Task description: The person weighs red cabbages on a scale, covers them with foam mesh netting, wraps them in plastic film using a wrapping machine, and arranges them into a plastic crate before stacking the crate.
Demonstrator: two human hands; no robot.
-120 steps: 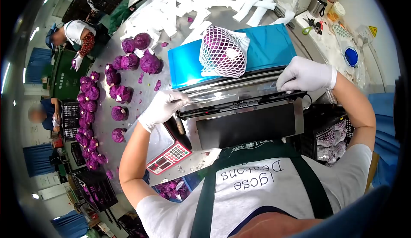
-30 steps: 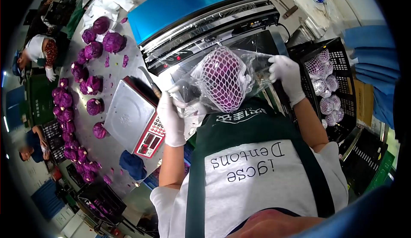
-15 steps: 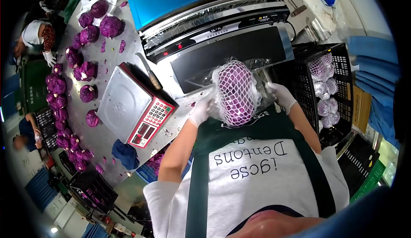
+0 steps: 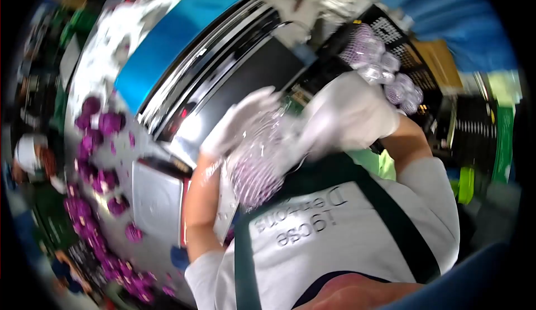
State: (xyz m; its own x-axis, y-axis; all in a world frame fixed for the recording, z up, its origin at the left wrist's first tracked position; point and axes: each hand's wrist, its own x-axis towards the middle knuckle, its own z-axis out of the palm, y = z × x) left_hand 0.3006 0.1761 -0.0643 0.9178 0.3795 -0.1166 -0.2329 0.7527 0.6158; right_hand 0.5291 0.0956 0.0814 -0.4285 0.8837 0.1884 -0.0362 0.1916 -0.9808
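A purple cabbage in white foam net and clear film point(image 4: 257, 170) is tilted in front of my chest, blurred by motion. My left hand point(image 4: 240, 123), in a white glove, lies against its upper side with the fingers curved round the wrapped cabbage. At its right, my right hand point(image 4: 349, 114), also gloved, is closed at the film's gathered end; its fingertips are smeared. The wrapping machine point(image 4: 209, 59), with a blue top and a dark plate, stands beyond my hands.
Purple cabbages point(image 4: 92, 220) line the metal table at the left, near a scale point(image 4: 156, 201). White foam nets point(image 4: 111, 42) lie behind. At the right, a black crate point(image 4: 391, 36) holds several wrapped cabbages. A co-worker point(image 4: 30, 154) stands at the far left.
The view has turned towards the crate side. The wrapped cabbage has tilted and moved left, and my right hand has risen and come over to the film beside it.
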